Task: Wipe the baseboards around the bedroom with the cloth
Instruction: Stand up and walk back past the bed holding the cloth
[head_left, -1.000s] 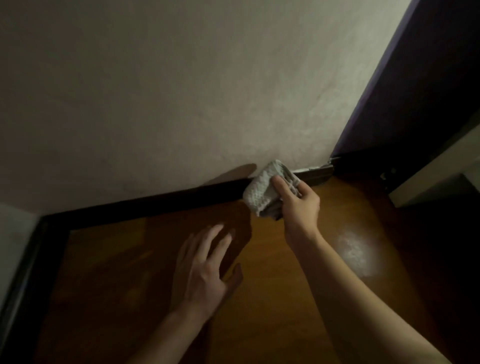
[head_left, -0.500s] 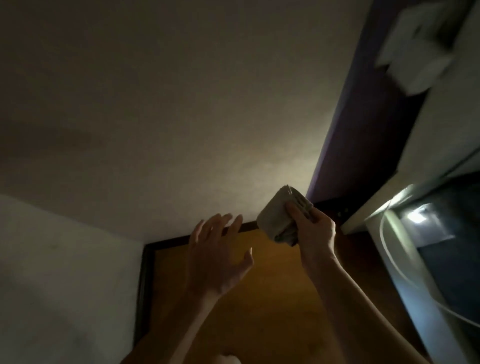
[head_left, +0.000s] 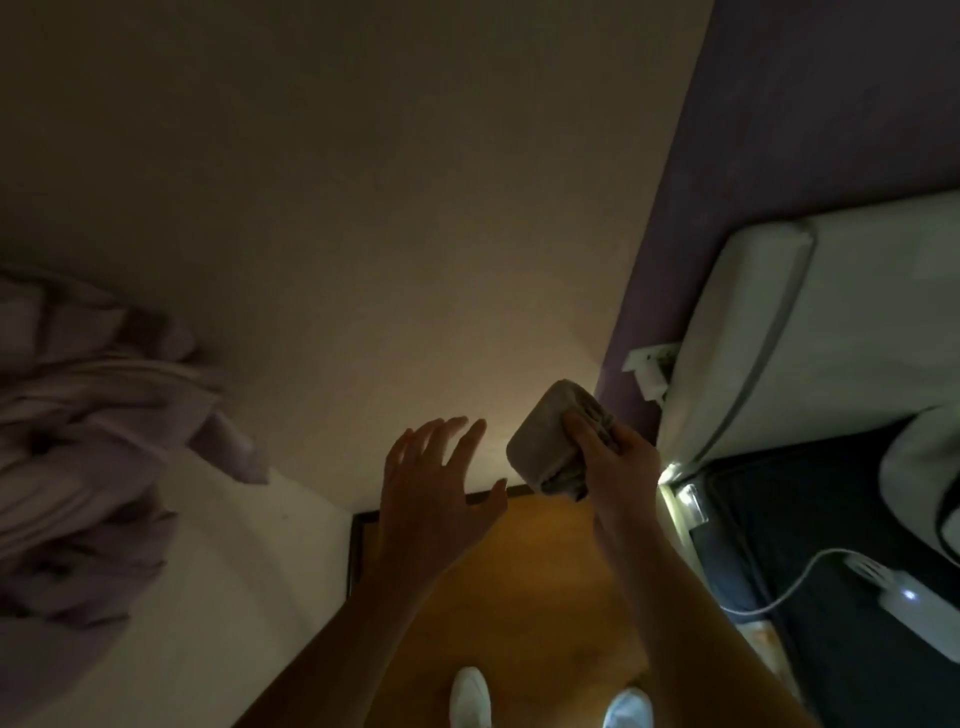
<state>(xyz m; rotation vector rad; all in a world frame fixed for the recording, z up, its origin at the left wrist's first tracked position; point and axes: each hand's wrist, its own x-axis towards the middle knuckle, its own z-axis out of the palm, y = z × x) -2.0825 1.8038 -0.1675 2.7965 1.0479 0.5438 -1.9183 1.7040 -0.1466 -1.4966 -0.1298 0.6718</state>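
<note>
My right hand (head_left: 618, 462) holds a folded grey cloth (head_left: 550, 441) up in the air, well above the floor and in front of the pale wall. My left hand (head_left: 431, 493) is raised beside it, palm forward, fingers spread and holding nothing. The dark baseboard (head_left: 356, 551) runs along the foot of the wall far below; only a short corner piece shows between and left of my hands. The cloth is not touching the baseboard.
A white bed with crumpled purple bedding (head_left: 88, 441) is on the left. A purple wall (head_left: 779, 156), a white pad (head_left: 831, 322) on dark furniture and a white charger with its cable (head_left: 904, 597) are on the right. Wooden floor (head_left: 545, 597) and my white slippers (head_left: 470, 696) lie below.
The view has risen far above the floor. My right hand lifted the cloth off the baseboard, and my left hand came up off the floor. The bed and the charger came into view.
</note>
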